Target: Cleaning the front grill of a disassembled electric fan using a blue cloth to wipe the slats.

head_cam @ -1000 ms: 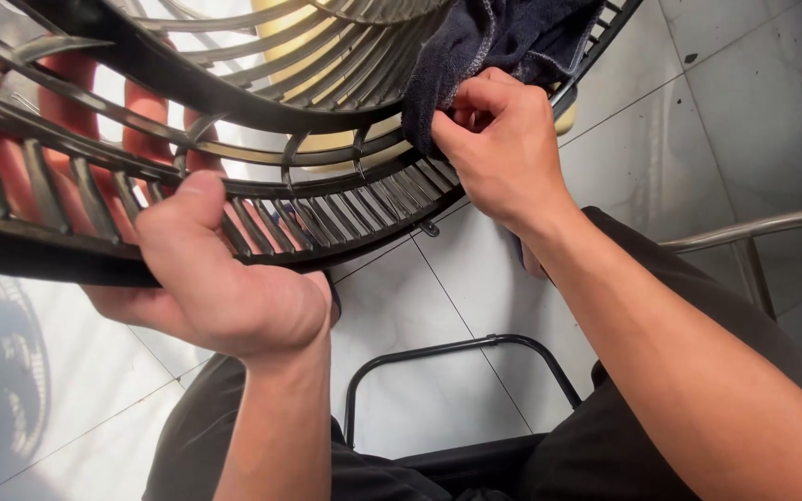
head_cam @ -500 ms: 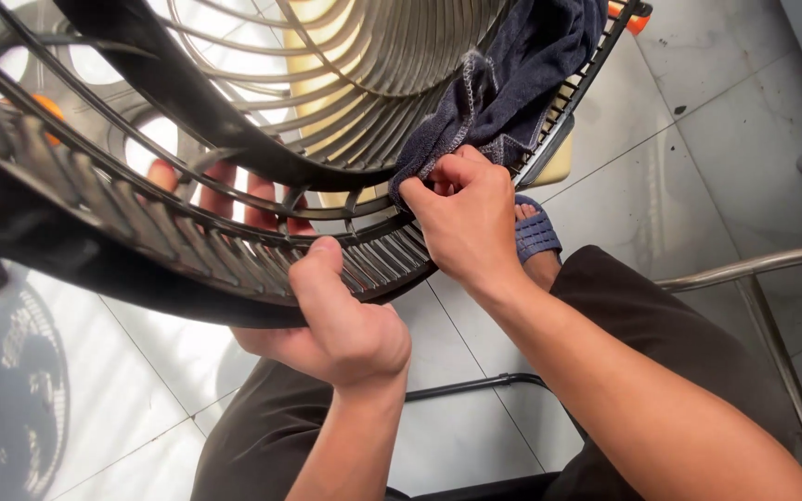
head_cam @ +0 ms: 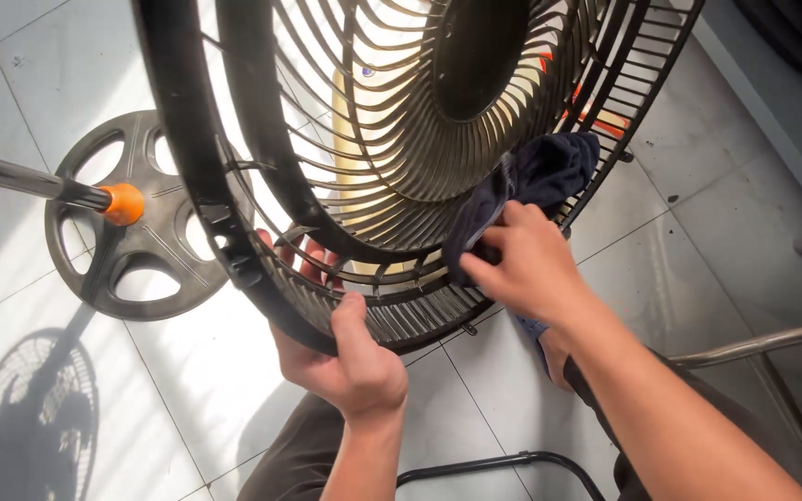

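**Dark cloth pressed to black fan grille, both hands engaged**

Held up in front of the body, over the tiled floor: a large round black plastic fan grille with thin radial ribs and a solid dark hub at centre, tilted so its lower rim sits nearest the lap; gripped at that lower rim by the left hand, thumb lying up over the outer band, fingers curled behind and showing through the ribs; closed firmly on the rim. Pinched in the right hand, a crumpled dark navy cloth, bunched against the ribs at the lower right of the grille; fingertips closed on the fabric and pressed to the ribs; forearm running down to the lower right corner.

Beyond the grille, at left, a round dark grey spoked fan base lying flat on the pale glossy floor tiles, with a metal pole and orange collar crossing it; shadow of a fan grille at lower left. At right, a curved silver metal tube; below, a black tubular frame between the dark-trousered legs.
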